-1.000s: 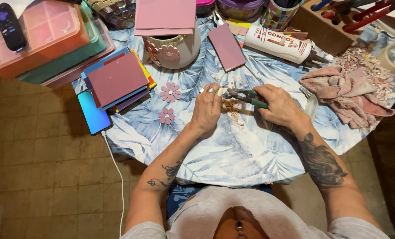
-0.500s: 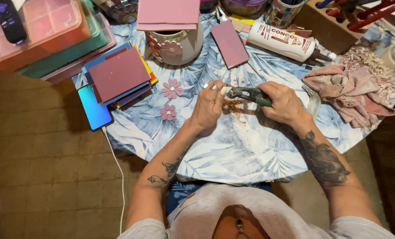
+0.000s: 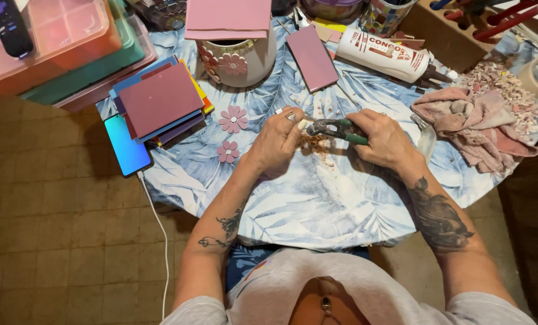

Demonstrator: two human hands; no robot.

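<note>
Little has shifted since the earlier frames: both hands stay over the middle of the table point(image 3: 317, 204), the view only drifting a touch. The right hand point(image 3: 384, 139) is closed round the green handles of the nippers point(image 3: 335, 128), whose dark head points toward the left hand point(image 3: 279, 139). That hand curls in, thumb and forefinger pinching something small against the tool's head; what it is cannot be made out, probably a bit of tile. Holding it there puts the piece right where the cutter bites, and lets offcuts drop onto the chips point(image 3: 314, 143) scattered just beneath on the leaf-print cloth.

Two pink flowers point(image 3: 233, 119) lie just left of the left hand, apart from each other, likely set aside within reach. Behind them, toward the far edge, stands a pot point(image 3: 239, 57) with a flower on its wall and a pink sheet point(image 3: 228, 18) laid over its mouth. A pink tile point(image 3: 312, 57) lies flat beside it, then a glue bottle point(image 3: 382, 55) on its side. At the left edge a stack of coloured sheets point(image 3: 160, 99) overlaps a phone point(image 3: 127, 147), which overhangs with its cable trailing down. A rag point(image 3: 473, 123) is bunched near the right edge, with pale fragments point(image 3: 497, 78) heaped behind it.
</note>
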